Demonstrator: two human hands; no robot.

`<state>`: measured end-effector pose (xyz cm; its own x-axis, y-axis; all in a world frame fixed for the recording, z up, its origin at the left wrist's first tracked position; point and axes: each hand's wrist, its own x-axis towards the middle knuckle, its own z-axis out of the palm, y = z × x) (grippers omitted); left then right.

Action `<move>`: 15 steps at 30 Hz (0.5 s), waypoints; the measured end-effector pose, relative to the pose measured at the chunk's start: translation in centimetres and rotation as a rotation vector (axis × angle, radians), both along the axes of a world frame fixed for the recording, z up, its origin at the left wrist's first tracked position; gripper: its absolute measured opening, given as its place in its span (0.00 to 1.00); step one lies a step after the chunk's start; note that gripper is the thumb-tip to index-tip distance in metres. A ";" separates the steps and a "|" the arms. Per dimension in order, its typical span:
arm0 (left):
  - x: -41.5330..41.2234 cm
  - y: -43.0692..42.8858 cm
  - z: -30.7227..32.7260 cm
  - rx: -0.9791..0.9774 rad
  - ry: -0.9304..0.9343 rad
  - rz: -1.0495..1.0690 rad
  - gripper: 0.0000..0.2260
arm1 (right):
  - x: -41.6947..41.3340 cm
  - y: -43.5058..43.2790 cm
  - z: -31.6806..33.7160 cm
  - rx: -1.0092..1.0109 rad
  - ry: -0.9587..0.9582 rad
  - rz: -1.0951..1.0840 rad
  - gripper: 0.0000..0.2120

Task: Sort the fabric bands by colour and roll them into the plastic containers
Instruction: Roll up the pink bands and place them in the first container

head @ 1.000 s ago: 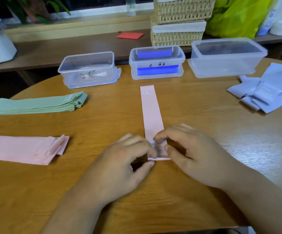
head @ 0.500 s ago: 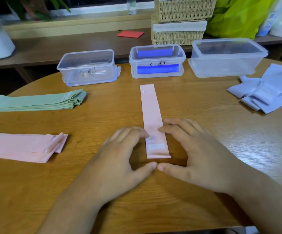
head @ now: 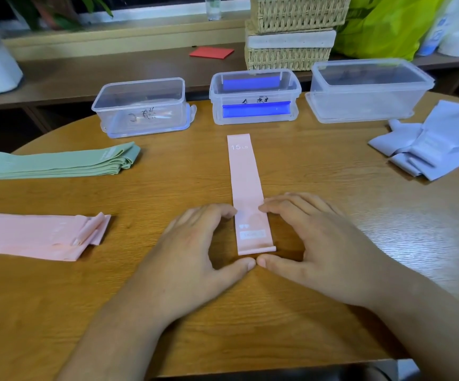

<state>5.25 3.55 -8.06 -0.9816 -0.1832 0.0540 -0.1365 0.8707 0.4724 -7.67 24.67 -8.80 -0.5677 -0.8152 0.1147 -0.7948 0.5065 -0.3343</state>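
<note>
- Hands lie loosely arched with fingers spread and grip nothing. The left hand point(head: 195, 251) and right hand point(head: 321, 243) flank the near end of one pink band point(head: 246, 188), forefingers touching its edges and thumb tips meeting just below it.
- The band lies flat on the wooden table point(head: 167, 312), running away from the person, its near edge turned up in a slim first fold.
- Risk: that fold looks shallow. If the thumbs push unevenly it may spring flat, or the roll may start skewed, telescope and sit badly in a box.
- Beyond its far end stand three plastic containers point(head: 140, 105). Their handwritten marks are unreadable, so the band could go in the wrong one.
- Stacks wait near the table's edges: pink bands point(head: 35, 235) and green bands point(head: 57, 165) on the left, pale lilac bands point(head: 429, 149) on the right. A sweeping elbow could scatter them.
</note>
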 end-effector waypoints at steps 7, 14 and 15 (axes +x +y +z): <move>0.3 -0.2 0.3 -0.021 0.112 -0.120 0.25 | -0.1 0.3 0.1 -0.146 -0.061 0.068 0.24; 0.5 -0.1 0.0 -0.028 0.314 -0.261 0.06 | -0.2 0.1 -0.7 -0.244 -0.079 0.171 0.09; 0.4 -0.2 -0.2 -0.042 0.299 -0.259 0.06 | -0.2 0.1 -0.6 -0.248 -0.089 0.173 0.08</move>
<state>5.67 3.36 -8.22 -0.9348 0.0767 0.3469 0.2283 0.8779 0.4209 -7.91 24.74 -9.41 -0.4396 -0.8541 0.2780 -0.8242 0.2606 -0.5027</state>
